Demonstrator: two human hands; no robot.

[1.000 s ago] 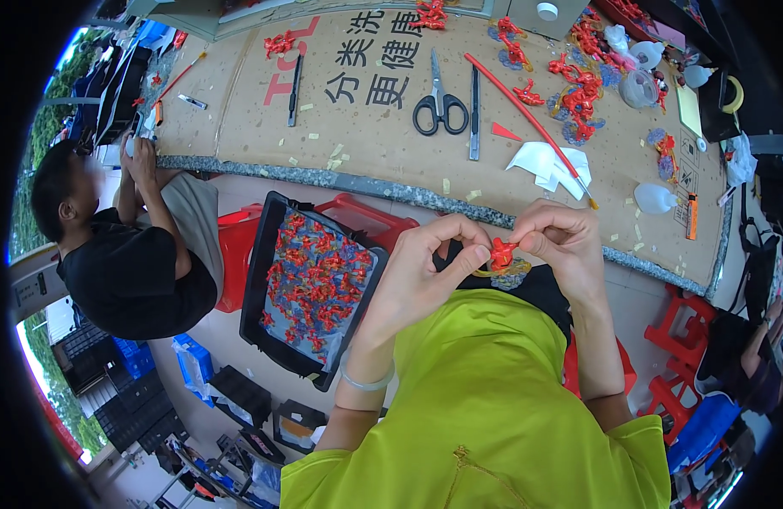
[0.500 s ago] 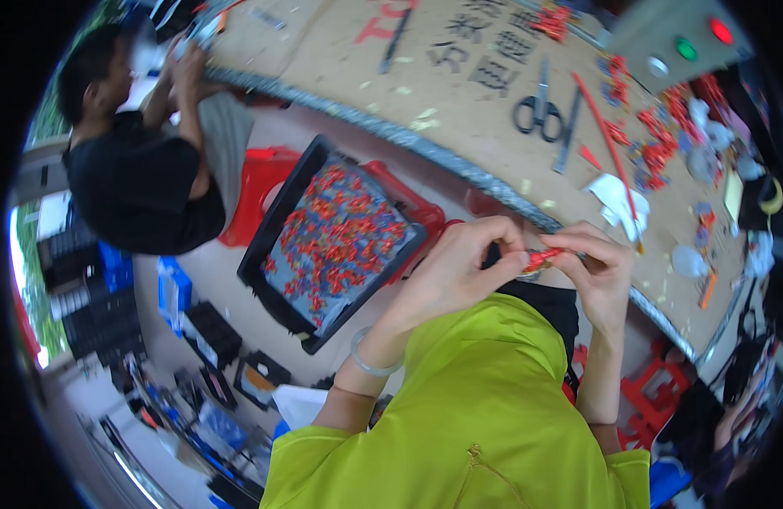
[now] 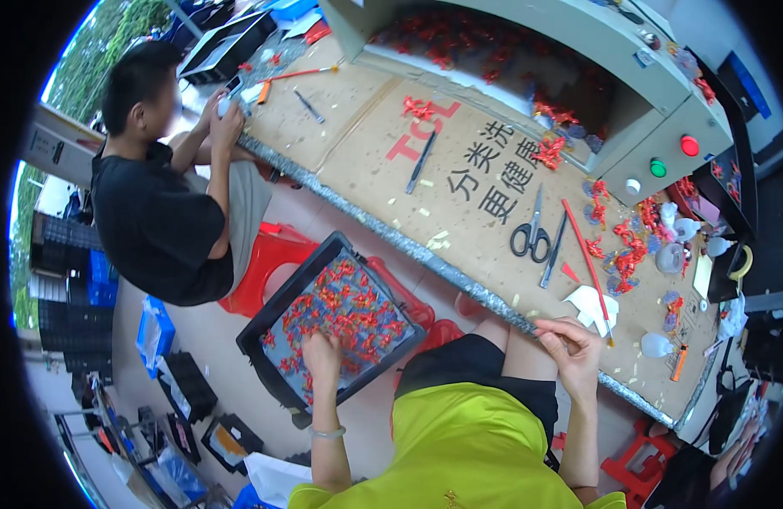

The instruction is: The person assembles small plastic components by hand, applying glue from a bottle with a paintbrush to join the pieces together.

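Note:
My left hand (image 3: 322, 355) reaches down into a black tray (image 3: 268, 318) full of small red parts (image 3: 349, 310); its fingers rest flat on the parts. The tray sits on a red stool (image 3: 417, 310) to the left of my knees. My right hand (image 3: 569, 346) hovers over the near edge of the cardboard-covered workbench (image 3: 493, 254), its fingers curled in toward the thumb. I cannot make out anything between them. A long red rod (image 3: 585, 254) and a white scrap (image 3: 590, 304) lie just beyond that hand.
Black scissors (image 3: 529, 239), a dark tool (image 3: 421, 161) and heaps of red parts (image 3: 629, 250) lie on the bench. A grey machine (image 3: 663, 110) with round buttons stands behind. A person in black (image 3: 154, 212) sits at the left end. Crates stand on the floor.
Both hands were together at chest height around a small red part. They have now parted: the left has dropped into the tray and the right has moved to the bench edge. The view shifted.

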